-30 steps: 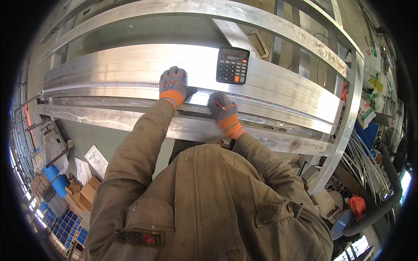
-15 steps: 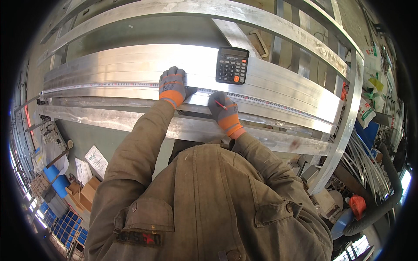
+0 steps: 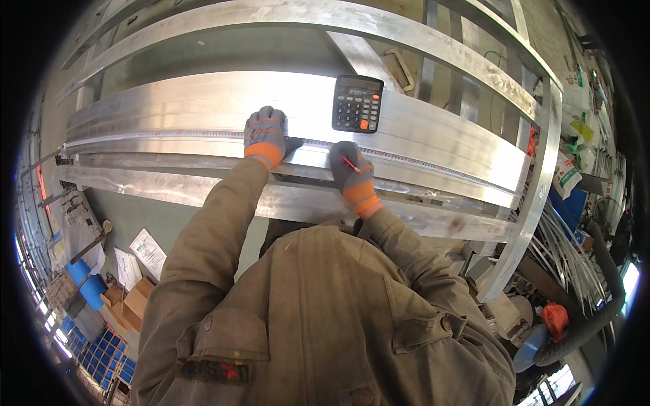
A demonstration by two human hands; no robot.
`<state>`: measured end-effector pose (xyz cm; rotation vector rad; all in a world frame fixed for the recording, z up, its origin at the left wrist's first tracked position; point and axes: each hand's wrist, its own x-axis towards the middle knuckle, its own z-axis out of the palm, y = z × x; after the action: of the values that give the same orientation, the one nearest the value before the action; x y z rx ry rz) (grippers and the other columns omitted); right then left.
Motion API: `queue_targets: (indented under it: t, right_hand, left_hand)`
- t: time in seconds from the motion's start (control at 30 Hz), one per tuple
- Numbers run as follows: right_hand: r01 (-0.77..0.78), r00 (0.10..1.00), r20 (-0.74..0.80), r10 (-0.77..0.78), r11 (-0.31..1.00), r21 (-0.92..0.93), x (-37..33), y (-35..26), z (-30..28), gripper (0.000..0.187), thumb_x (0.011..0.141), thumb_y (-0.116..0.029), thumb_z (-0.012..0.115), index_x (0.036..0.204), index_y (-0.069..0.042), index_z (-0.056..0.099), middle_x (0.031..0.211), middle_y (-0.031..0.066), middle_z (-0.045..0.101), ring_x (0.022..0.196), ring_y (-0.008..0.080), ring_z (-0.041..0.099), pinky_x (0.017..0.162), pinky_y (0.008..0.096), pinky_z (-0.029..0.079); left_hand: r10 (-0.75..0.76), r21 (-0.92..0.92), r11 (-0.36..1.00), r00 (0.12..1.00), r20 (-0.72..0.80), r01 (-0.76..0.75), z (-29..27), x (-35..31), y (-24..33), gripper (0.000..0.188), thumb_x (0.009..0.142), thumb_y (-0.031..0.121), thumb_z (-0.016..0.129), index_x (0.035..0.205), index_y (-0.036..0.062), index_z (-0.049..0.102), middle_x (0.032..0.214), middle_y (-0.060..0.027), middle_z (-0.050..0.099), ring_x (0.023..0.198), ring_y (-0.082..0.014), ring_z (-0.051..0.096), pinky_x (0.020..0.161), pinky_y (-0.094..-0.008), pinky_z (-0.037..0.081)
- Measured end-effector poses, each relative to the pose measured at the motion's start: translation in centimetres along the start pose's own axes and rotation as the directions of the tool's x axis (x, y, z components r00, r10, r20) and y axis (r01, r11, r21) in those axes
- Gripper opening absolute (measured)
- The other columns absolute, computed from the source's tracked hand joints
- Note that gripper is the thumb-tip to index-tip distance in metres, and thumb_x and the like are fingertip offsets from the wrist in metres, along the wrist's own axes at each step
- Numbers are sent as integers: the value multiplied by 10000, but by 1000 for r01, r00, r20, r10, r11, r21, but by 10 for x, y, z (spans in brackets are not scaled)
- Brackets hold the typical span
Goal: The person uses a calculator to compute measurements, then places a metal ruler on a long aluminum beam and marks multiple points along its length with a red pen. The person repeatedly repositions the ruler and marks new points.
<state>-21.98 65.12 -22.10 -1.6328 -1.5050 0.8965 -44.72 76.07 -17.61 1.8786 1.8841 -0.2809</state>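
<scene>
A long, silvery aluminium profile (image 3: 196,98) lies across in front of me, with a tape measure's blade (image 3: 426,165) stretched along it. My left hand (image 3: 265,141), in a grey and orange glove, rests flat on the profile over the blade, thumb out to the right. To its right, my gloved right hand (image 3: 353,177) is closed around a slim red pencil or pen (image 3: 350,164) at the blade's near edge. The tip of that writing tool is hidden by the fingers. A black calculator (image 3: 357,105) sits on the profile just beyond my right hand.
Metal frame bars (image 3: 284,15) run along the far side, and an upright bar (image 3: 535,196) bounds the right end. Thin metal strips (image 3: 569,254) and a black hose (image 3: 606,298) are at right. Cardboard boxes (image 3: 139,298) and paper sheets (image 3: 147,252) lie at lower left.
My right hand has shifted slightly to the right along the blade, still holding the red writing tool. My left hand stays on the profile. The view has moved slightly.
</scene>
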Motion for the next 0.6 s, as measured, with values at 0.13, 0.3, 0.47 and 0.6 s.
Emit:
queue_targets:
  t: [0.13,0.3,0.47,0.6]
  right_hand:
    - [102,983,-144,-112,992,-72,15,4,-39,371,1052,-12,685,1416,-61,731,1139,194,825,1095,423,778,967,513,601]
    - [62,966,-223,-132,953,-295,28,15,-47,300,1090,-45,624,1369,-63,732,1262,213,778,1213,468,694,1079,559,534]
    - [27,971,-219,-95,955,-297,41,25,-53,418,953,-21,735,1365,-87,731,1265,194,773,1222,464,692,1056,554,546]
    - [54,931,-349,-104,987,-148,77,40,-69,300,1056,-37,724,1353,-70,726,1254,208,790,1182,437,746,1051,488,576]
  left_hand:
    - [-5,-8,1000,1000,-13,5,-1,-1,2,776,826,508,1024,1400,57,763,1518,-170,668,1434,-404,608,1225,-496,535]
    - [-5,-11,1000,1000,10,5,-3,-1,3,784,825,489,1029,1418,54,755,1536,-173,655,1445,-407,598,1239,-494,524]
    - [-16,-31,999,1000,-12,15,-1,-3,3,801,817,466,1041,1432,48,742,1555,-177,640,1459,-411,582,1247,-501,518]
    - [-17,-38,999,1000,-8,17,0,-3,2,788,817,467,1040,1424,60,745,1574,-168,629,1478,-406,570,1255,-504,511]
